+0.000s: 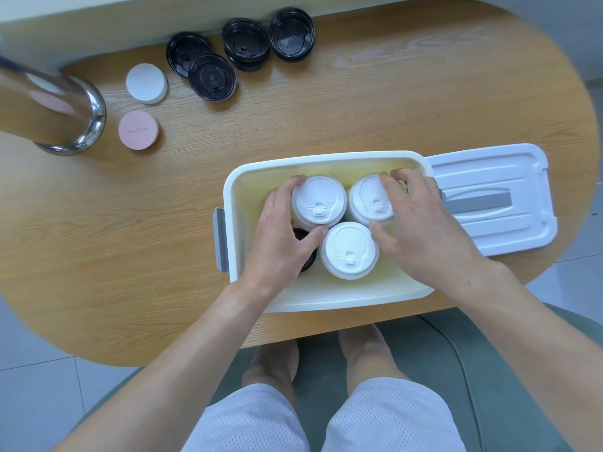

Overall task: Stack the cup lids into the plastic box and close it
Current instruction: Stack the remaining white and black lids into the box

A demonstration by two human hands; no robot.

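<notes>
A white rectangular plastic box [248, 177] sits open on the oval wood-grain table [326, 109], at the edge nearest the seated person. Three stacks of white plastic cup lids stand inside it: a far-left stack [319, 201], a far-right stack [370, 199] and a near stack [349, 250], packed close together. The left hand [277, 236] curls its fingers and thumb round the far-left stack, gripping it. The right hand [414, 220] curls round the far-right stack, fingers over its far side, thumb at its near edge. A black lid stack [308, 252] shows partly beneath the left hand, inside the box. The box's white lid with grey handle [489, 197] lies flat on the table, just beside the box on its right. Four stacks of black plastic cup lids [244, 44] remain at the table's far side, well apart from the box. Near them lie a white round coaster [146, 83] and a pink round coaster [138, 129], beside a polished metal post base [78, 125].
</notes>
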